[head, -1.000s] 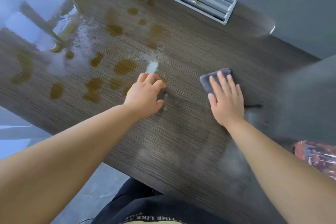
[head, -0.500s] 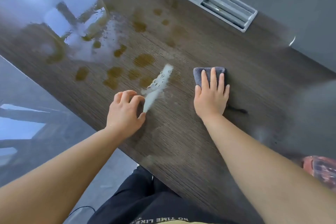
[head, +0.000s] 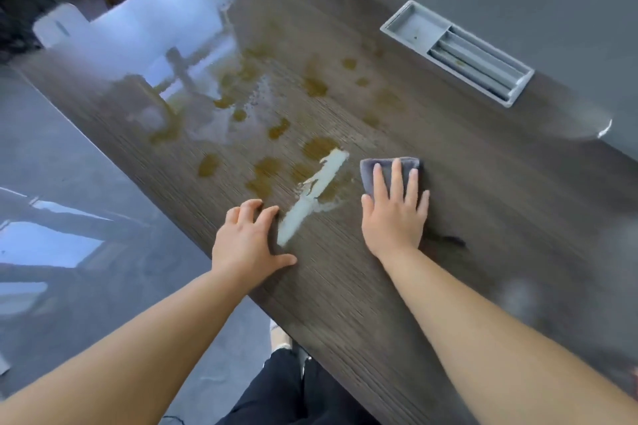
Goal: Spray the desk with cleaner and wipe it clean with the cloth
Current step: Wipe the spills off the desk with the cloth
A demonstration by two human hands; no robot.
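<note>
Head view, looking down on a wiping job partly done. As I judge it, the step in hand is the wipe. To do it well, the fingers (head: 397, 179) of the right hand (head: 393, 217) should stay flat, with even pressure on the folded grey microfibre cloth (head: 368, 172). The cloth should then sweep toward nine o'clock through the pale foamy streak of cleaner (head: 317, 190), and on toward ten and eleven o'clock over the amber-brown blotches of spill (head: 319, 147). Overlapping passes, with the cloth turned to a clean face, should keep the brown from smearing. The left hand would need to clear the path first.

Right hand: its fingers are straight and slightly spread, pressing the cloth onto the dark wood-grain desk (head: 500, 217) near the middle of the view. The palm lies low behind them, and the forearm runs back toward five o'clock.

Left hand (head: 245, 241): its fingers (head: 267, 217) are bent with their tips on the desk, just beside the near end of the streak. The thumb is splayed toward three o'clock and the hand holds nothing. Its forearm runs back toward seven o'clock.

A grey plastic cable tray (head: 407, 22) is set into the desk at one o'clock.
</note>
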